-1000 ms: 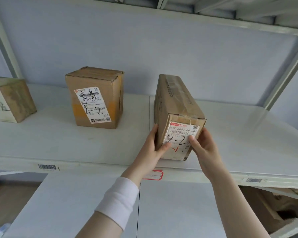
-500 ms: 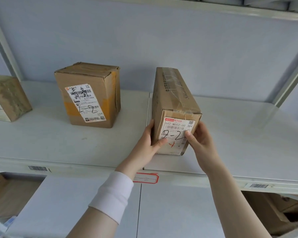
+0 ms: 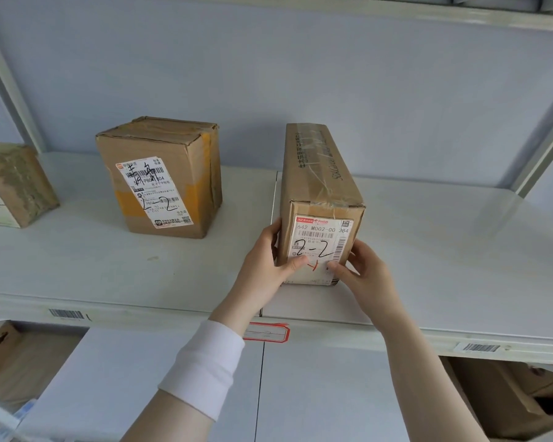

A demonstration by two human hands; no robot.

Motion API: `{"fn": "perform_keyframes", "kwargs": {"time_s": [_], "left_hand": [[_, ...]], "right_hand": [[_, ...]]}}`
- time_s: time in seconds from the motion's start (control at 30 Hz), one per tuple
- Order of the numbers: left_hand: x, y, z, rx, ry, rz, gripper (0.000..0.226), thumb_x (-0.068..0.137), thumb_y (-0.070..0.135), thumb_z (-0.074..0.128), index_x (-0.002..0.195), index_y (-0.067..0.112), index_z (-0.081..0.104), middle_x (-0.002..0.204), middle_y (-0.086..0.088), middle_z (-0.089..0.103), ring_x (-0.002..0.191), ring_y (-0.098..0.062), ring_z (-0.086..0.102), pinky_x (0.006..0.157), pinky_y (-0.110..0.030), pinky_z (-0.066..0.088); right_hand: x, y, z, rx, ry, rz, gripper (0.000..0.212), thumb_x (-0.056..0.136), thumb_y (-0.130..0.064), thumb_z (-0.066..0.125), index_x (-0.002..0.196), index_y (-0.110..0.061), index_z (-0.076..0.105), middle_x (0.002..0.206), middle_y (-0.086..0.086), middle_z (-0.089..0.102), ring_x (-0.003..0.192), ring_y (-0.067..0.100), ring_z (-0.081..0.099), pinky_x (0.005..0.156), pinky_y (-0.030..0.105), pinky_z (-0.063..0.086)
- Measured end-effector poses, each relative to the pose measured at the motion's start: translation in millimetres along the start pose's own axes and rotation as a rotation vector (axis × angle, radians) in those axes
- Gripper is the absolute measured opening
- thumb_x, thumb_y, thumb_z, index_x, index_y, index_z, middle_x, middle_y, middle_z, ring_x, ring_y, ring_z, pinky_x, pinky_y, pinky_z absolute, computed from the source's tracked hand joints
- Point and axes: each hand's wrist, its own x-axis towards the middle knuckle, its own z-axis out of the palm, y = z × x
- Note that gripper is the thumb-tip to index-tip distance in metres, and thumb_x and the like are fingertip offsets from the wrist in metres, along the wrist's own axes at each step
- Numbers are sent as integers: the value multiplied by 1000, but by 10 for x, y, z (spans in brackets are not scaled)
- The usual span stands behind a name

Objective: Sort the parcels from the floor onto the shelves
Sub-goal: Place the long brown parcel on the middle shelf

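Left hand (image 3: pixel 262 261) and right hand (image 3: pixel 366 275), both tight around long parcel (image 3: pixel 320 173) on shelf (image 3: pixel 444 250) near squat parcel (image 3: pixel 163 186)

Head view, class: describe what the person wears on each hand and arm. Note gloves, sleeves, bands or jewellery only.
Neither hand is gloved, and no ring or watch shows. Behind the left hand sits a wide, plain white band round the forearm, with bare arm beyond it. The right hand and its forearm wear nothing in view.
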Motion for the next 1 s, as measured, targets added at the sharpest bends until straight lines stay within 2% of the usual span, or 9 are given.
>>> {"fn": "perform_keyframes", "kwargs": {"time_s": [0.2,0.37,0.47,0.6,0.77,0.83,0.87,0.93,1.0], "left_hand": [[162,8,9,23,-9,-32,67,83,19,69,139,17,33,134,6,53,120,-5,49,92,-14,39],[322,-2,-5,28,-17,-43,65,84,17,68,138,15,33,134,5,53,118,-3,49,89,-12,38],[401,-14,-10,28,-32,-51,64,85,16,67,139,16,32,134,6,53,112,1,47,88,-10,38],[468,-58,-10,19,-33,-66,63,85,15,67,138,16,33,130,7,55,106,3,48,76,-1,41],[491,-81,7,11,-28,-72,63,85,15,67,138,16,32,129,7,55,106,3,48,88,-14,38],[486,-75,11,10,-35,-73,63,86,16,66,139,17,32,131,6,55,107,2,48,90,-17,38],[482,-69,10,15,-38,-74,63,86,17,65,139,18,31,131,7,55,109,1,48,91,-18,39],[466,-51,-4,29,-35,-74,62,86,21,65,139,18,33,132,8,54,115,-2,50,92,-18,39],[429,-39,-26,48,-30,-70,63,86,24,66,139,18,34,135,7,53,123,-8,49,94,-20,39]], "right_hand": [[122,-28,2,-58,19,15,41,83,2,64,121,-8,53,105,-8,64,98,-8,57,72,5,48],[274,-43,35,-78,21,39,42,84,2,63,124,-6,52,104,-7,63,96,-10,56,73,4,49],[331,-33,50,-89,29,40,44,84,2,63,126,-6,51,107,-6,63,99,-3,58,72,4,49],[381,-26,65,-98,39,43,45,85,1,63,127,-6,50,111,-3,63,103,3,57,74,5,49],[401,-36,66,-117,25,51,44,86,1,61,127,-7,50,107,-7,62,98,-10,55,75,4,48],[393,-55,76,-133,24,59,43,87,-1,61,128,-9,49,107,-9,61,100,-9,55,74,3,48],[385,-69,84,-147,21,65,44,87,-4,61,129,-10,49,109,-10,60,104,-3,56,77,6,48],[360,-88,100,-188,19,75,44,88,-11,62,130,-14,49,115,-9,60,116,7,53,94,21,47],[313,-98,119,-247,14,76,50,87,-20,64,134,-15,45,127,-7,57,124,10,46,107,35,39]]}}
